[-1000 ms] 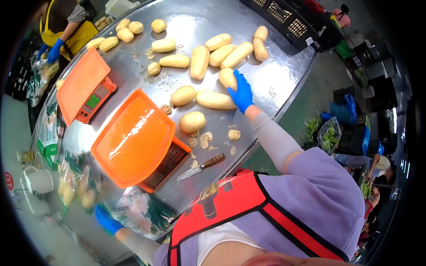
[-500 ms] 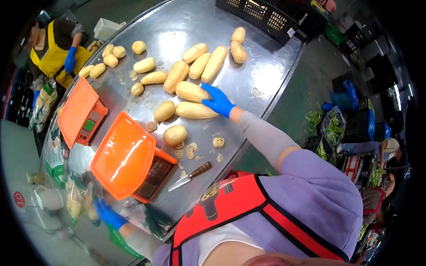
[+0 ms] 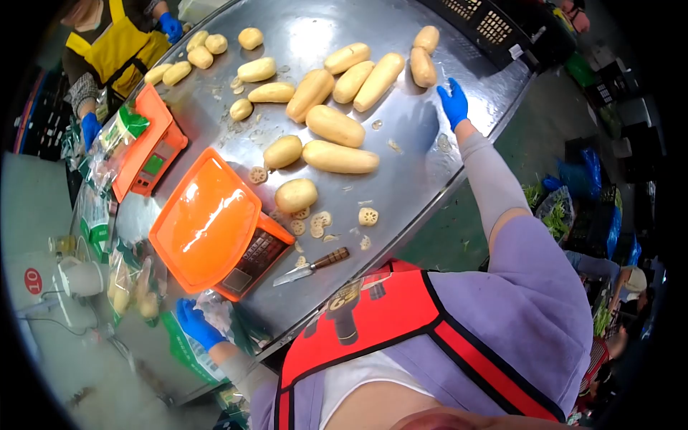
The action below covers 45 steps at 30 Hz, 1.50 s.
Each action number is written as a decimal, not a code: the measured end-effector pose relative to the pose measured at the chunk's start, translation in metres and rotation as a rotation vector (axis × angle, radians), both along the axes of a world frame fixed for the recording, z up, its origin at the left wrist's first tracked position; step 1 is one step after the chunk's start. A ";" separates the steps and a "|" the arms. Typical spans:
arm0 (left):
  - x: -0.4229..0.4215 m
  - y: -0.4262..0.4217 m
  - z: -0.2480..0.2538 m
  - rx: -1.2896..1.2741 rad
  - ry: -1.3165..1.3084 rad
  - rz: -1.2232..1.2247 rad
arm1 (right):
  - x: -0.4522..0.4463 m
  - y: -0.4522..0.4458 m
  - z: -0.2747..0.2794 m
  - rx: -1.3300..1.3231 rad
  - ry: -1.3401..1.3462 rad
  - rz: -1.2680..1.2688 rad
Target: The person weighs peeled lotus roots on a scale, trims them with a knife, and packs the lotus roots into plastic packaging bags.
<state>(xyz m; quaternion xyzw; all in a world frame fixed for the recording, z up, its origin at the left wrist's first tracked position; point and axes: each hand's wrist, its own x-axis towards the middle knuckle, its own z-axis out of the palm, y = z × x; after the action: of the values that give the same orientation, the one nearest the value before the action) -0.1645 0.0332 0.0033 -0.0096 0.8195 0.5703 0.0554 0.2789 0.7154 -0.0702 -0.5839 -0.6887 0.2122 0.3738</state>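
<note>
My right hand (image 3: 453,105), in a blue glove, reaches over the steel table (image 3: 408,190) with its fingers apart. It holds nothing and is nearest a lotus root (image 3: 423,68) of two joined segments, just short of touching it. Several peeled lotus roots (image 3: 340,158) lie left of it across the middle of the table. My left hand (image 3: 199,326), also gloved in blue, hangs at the table's near left edge with fingers stretched out. Beside it are a green and white plastic bag (image 3: 188,351) and an orange scale (image 3: 204,226); nothing shows in its grasp.
A knife (image 3: 312,266) lies near the front edge by cut lotus slices (image 3: 320,223). A second orange scale (image 3: 152,147) carries a bag. Black crates (image 3: 487,29) stand at the far right end. Across the table, a person in a yellow apron (image 3: 129,50) wears blue gloves.
My right hand has left the two lotus roots in the middle and moved right, towards the far-end root. My left hand has risen slightly and shifted right. A bag has come onto the farther scale.
</note>
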 end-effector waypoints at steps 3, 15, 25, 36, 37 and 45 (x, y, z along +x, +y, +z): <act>0.006 -0.008 0.012 -0.047 -0.056 0.023 | -0.018 0.035 0.011 -0.114 0.108 -0.069; 0.041 -0.037 0.029 -0.243 -0.063 0.243 | -0.077 0.172 0.023 -0.252 -0.150 -0.164; 0.027 -0.003 0.031 -0.249 -0.067 0.179 | -0.063 0.269 -0.045 -0.316 -0.365 -0.369; 0.013 0.002 0.034 -0.178 0.006 0.170 | -0.117 0.084 0.070 -0.404 0.949 0.279; 0.012 0.009 0.040 -0.164 0.014 0.167 | -0.127 0.056 0.079 -0.631 1.186 0.391; 0.035 0.051 0.066 0.046 0.136 0.026 | -0.179 -0.139 0.140 -1.409 1.307 0.973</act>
<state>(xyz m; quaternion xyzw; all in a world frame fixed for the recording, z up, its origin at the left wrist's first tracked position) -0.1298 0.0844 0.0693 0.0198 0.8078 0.5890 -0.0078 0.0999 0.5768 0.0696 -0.1046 -0.2368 0.9578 0.1245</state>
